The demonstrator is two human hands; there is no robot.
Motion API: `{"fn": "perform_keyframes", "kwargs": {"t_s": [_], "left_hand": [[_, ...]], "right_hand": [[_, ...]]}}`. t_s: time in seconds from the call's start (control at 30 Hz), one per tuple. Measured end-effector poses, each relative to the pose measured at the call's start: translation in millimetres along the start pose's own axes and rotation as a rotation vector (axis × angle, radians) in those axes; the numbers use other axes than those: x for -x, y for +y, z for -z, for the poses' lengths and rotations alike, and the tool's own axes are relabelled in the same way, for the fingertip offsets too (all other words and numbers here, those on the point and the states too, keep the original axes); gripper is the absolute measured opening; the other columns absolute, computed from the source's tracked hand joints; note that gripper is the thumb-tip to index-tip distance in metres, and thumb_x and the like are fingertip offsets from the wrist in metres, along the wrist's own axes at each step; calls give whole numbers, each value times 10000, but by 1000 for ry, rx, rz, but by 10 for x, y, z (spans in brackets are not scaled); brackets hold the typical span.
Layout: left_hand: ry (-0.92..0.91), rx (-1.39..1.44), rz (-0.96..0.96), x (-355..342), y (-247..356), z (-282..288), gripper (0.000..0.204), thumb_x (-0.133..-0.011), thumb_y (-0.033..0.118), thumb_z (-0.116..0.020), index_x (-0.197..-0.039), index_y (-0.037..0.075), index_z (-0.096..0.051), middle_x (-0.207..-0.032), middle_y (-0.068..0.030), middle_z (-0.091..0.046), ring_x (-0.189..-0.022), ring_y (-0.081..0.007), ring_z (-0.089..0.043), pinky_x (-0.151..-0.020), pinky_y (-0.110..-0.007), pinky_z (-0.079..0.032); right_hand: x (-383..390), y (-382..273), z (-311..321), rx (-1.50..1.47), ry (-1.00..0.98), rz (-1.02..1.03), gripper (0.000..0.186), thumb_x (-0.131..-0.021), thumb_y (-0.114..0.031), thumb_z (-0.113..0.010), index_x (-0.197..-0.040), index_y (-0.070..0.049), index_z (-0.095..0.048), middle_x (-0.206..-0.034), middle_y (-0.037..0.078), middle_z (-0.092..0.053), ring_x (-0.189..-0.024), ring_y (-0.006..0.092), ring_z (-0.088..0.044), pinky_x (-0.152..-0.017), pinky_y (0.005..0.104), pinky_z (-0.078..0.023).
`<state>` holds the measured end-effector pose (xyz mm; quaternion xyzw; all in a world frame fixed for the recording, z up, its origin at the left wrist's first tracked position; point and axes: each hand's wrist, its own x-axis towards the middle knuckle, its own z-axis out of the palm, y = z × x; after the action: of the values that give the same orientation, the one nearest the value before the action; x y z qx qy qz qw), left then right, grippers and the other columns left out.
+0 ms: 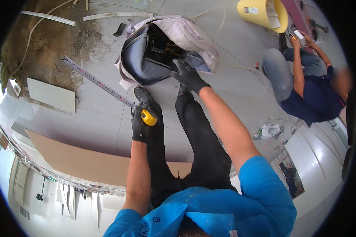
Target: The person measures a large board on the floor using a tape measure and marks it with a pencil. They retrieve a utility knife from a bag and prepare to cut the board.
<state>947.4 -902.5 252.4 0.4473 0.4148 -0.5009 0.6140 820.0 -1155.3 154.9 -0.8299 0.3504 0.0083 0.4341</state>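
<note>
My left hand, in a dark glove, is closed around a yellow tape measure. The pulled-out blade slants up to the far left over the floor. My right hand, also gloved, reaches to the near edge of a light grey bag that lies unzipped in front of my feet. Its fingers look stretched out and apart, with nothing visible in them. Inside the bag the lining is blue-grey, and dark and yellow items sit in shadow, too dim to name.
On the right a person in dark blue sits on the floor, holding a small white object. A yellow bucket lies beyond. Left are brown dirt, a white board piece and white strips. A long tan panel stands behind me.
</note>
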Motion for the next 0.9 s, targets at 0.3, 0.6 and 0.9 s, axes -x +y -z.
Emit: {"fn": "perform_keyframes", "kwargs": {"t_s": [0.3,0.6,0.9], "left_hand": [[-5,-344,-436,-842,192,-105,278,-1021,288,-557,-1036,20,-630,-905,-56,-643,-819,-161,-619,-763,-301,-524],[180,-372,-578,-842,330,-446,261,-1008,270,-588,-1001,16,-650,-929,-55,-664,-835,-150,-608,-769,-287,-500],[67,-287,-567,-427,376,-928,320,-1010,297,-579,-950,-5,-663,-888,-73,-649,-784,-158,-607,-716,-286,-514]], "right_hand": [[5,-126,-550,-178,-272,84,455,-959,-322,-590,-1327,-57,-546,-1214,224,-623,-1102,383,-607,-964,437,-484],[-700,954,-580,406,-98,-29,530,-996,-316,-419,-1477,-93,-412,-1535,161,-382,-1420,300,-339,-1176,388,-260],[-972,129,-175,138,-345,-30,468,-991,-373,-458,-1358,-97,-552,-1434,171,-497,-1328,298,-445,-1127,384,-327]]}}
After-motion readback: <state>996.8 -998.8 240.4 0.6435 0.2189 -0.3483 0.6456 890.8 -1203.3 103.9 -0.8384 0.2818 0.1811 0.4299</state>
